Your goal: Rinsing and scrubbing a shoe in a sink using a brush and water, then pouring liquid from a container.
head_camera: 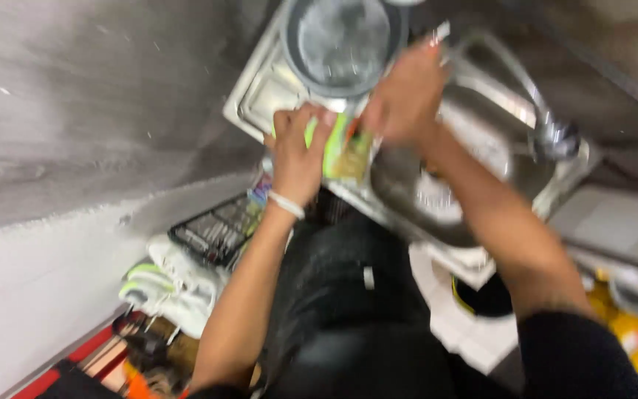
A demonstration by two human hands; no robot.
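Gripping a green and yellow packet [340, 151], the left hand [300, 151] has its fingers curled over the packet's left edge, at about 12 o'clock from the person's dark trousers [348, 295]. At 3 o'clock from that packet the right hand [406, 100] hovers with fingers bunched near its top corner; motion blur hides whether they pinch it, so I cannot tell. Both hands sit over the near rim of a steel sink [481, 140], whose tap [555, 137] stands at 3 o'clock. A round steel bowl [342, 41] rests on the drainboard at 12 o'clock. White shoes [167, 284] lie on the floor at 8 o'clock
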